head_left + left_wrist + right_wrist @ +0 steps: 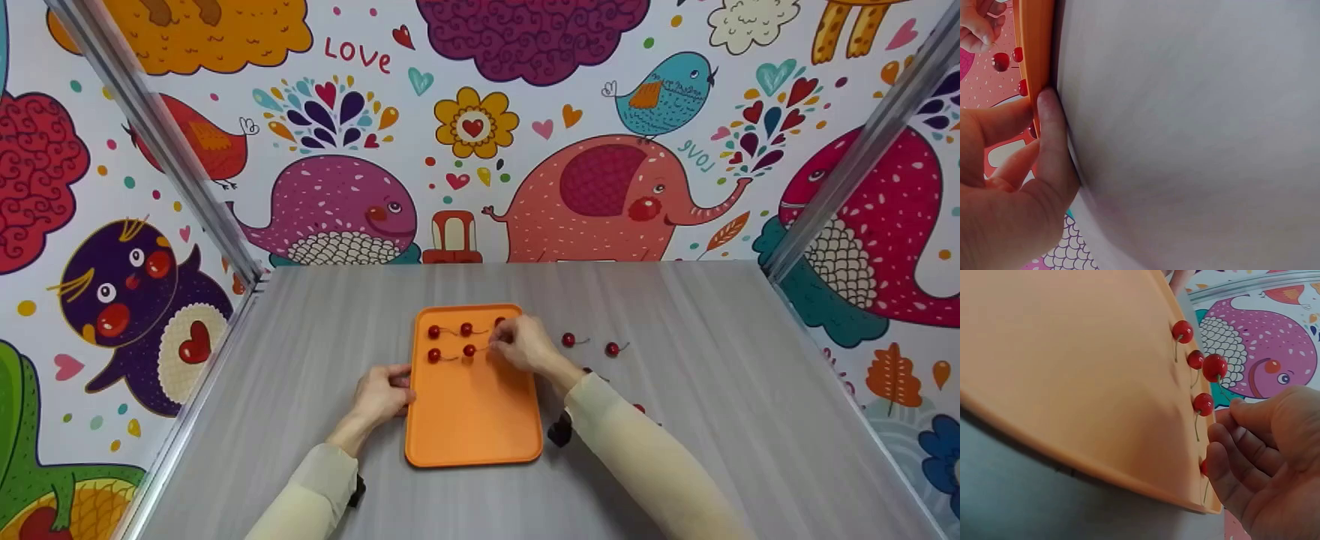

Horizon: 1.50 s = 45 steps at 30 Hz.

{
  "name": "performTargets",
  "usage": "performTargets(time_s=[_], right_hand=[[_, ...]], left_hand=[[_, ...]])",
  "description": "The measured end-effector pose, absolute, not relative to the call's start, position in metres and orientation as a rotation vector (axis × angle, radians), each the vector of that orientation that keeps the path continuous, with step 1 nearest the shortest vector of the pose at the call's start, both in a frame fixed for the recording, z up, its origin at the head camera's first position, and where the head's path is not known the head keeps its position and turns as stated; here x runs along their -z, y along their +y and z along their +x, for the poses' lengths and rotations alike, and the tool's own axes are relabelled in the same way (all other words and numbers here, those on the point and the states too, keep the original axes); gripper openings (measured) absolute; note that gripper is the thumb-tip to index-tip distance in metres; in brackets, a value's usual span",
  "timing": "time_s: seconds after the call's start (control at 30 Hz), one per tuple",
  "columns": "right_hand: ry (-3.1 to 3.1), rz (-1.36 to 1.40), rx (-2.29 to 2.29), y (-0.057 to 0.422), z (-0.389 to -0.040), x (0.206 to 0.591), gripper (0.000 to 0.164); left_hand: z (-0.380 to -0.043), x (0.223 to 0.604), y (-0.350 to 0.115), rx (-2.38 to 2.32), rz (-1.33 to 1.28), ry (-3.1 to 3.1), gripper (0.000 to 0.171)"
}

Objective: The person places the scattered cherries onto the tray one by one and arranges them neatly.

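Observation:
My right hand is over the upper right part of the orange tray, pinching a red cherry by its thin stem. The cherry hangs just above the tray and casts a shadow on it. On the tray near its far end lie other cherries: one at the far left corner, one beside it, one partly hidden by the right hand, and one nearer on the left. At the tray's left rim, my left hand holds the edge between thumb and fingers.
Right of the tray, loose cherries lie on the grey table, including one near the back and another beside it. More are partly covered by the right forearm. Metal posts and a cartoon-printed wall border the table.

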State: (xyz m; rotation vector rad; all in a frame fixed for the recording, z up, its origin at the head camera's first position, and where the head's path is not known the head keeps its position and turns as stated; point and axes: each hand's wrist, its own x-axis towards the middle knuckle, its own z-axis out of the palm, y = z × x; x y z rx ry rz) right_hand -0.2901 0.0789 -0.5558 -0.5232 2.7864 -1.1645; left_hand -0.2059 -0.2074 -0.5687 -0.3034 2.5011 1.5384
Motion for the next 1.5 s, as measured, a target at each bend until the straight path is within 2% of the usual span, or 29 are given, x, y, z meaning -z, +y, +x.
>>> performTargets(time_s=[0.23, 0.57, 1.5], right_hand=[[2.819, -0.522, 1.036, 0.076, -0.291, 0.562, 0.012], [2.904, -0.679, 0.813, 0.072, -0.292, 0.566, 0.013], [2.907, -0.669, 0.799, 0.069, -0.294, 0.566, 0.009]], left_hand=[[-0.205, 0.569, -0.206, -1.512, -0.306, 2.508, 0.060], [-0.203, 0.568, -0.205, -1.523, -0.305, 2.502, 0.060], [-0.204, 0.568, -0.207, -1.546, -0.300, 2.526, 0.064]])
